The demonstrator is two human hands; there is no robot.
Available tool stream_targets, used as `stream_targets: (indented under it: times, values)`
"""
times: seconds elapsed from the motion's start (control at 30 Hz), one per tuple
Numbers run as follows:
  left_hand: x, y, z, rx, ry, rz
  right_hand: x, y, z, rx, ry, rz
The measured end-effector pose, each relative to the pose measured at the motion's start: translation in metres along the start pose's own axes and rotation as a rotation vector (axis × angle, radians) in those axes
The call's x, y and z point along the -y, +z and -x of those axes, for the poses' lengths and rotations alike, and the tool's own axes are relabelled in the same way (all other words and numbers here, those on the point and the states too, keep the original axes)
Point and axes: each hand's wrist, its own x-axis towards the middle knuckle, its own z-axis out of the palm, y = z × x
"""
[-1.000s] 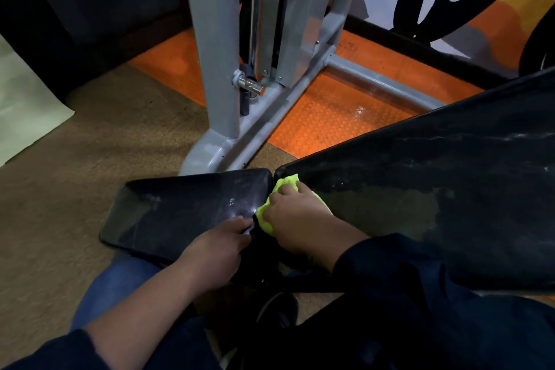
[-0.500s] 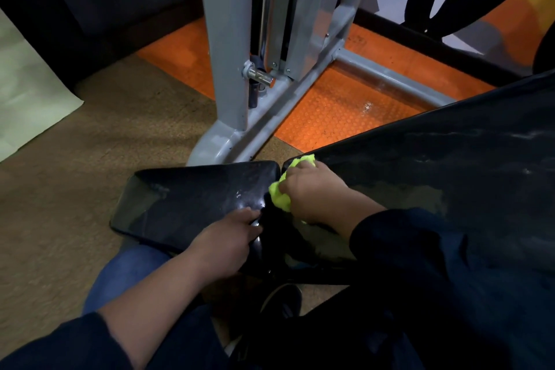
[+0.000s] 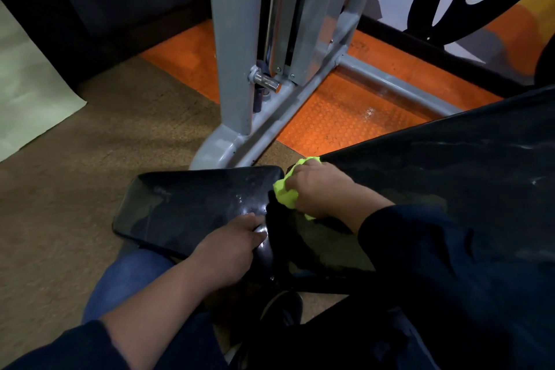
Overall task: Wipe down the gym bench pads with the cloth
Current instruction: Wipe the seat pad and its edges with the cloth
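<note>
Our right hand (image 3: 318,189) curled round bunched green cloth (image 3: 286,194), pressing it at low end of back pad (image 3: 450,177), right by gap to seat pad (image 3: 192,204). Our left hand (image 3: 231,245) rests on near edge of seat pad, fingers loosely bent, gripping nothing we can tell. We judge step: wiping pad ends at gap. Next move calls for firm pressure, long strokes up back pad; grey frame (image 3: 237,69) beyond.

glossy black vinyl-like seat pad (image 3: 192,207), wet sheen; fuzzy neon-yellow cloth (image 3: 286,193); smooth grey painted metal frame (image 3: 231,48); studded orange rubbery mat (image 3: 339,120); coarse brown carpet (image 3: 90,177).
</note>
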Motion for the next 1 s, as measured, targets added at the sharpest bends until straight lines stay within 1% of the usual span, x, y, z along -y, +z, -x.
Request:
stream_targets:
  times: [0.1,0.2,0.27,0.4,0.5,0.6,0.67,0.77,0.87,0.93,1.0]
  values:
    - [0.0,0.0,0.0,0.002,-0.006,-0.009,0.001,-0.005,-0.012,-0.045,0.085,0.03]
    - [-0.002,-0.001,0.0,0.013,-0.016,-0.014,0.004,0.0,-0.02,-0.016,0.067,0.069]
    - [-0.001,-0.002,0.001,0.024,-0.018,-0.01,-0.003,-0.003,-0.022,0.016,0.063,0.027]
    - [-0.001,-0.003,0.001,0.025,-0.015,-0.018,-0.006,-0.009,-0.031,-0.025,0.151,0.0]
    - [-0.001,-0.006,0.001,0.024,-0.006,-0.01,0.001,-0.005,-0.036,-0.005,0.118,0.039]
    - [-0.001,-0.005,0.003,0.015,-0.002,0.001,-0.008,-0.008,-0.038,0.037,0.093,-0.022]
    - [-0.001,-0.006,0.003,0.002,0.007,0.006,-0.01,-0.011,-0.044,0.015,0.159,-0.058]
    - [-0.003,-0.008,0.004,0.0,0.009,0.033,0.008,-0.005,-0.053,0.012,0.233,-0.01]
    - [-0.001,-0.007,0.005,-0.029,0.027,0.042,0.018,0.01,-0.051,-0.007,0.165,0.074]
    - [-0.002,-0.007,0.005,-0.046,0.03,0.043,0.008,0.01,-0.049,-0.032,0.117,0.052]
    - [-0.001,-0.007,0.006,-0.025,0.018,0.042,0.005,0.006,-0.053,-0.042,0.14,0.023]
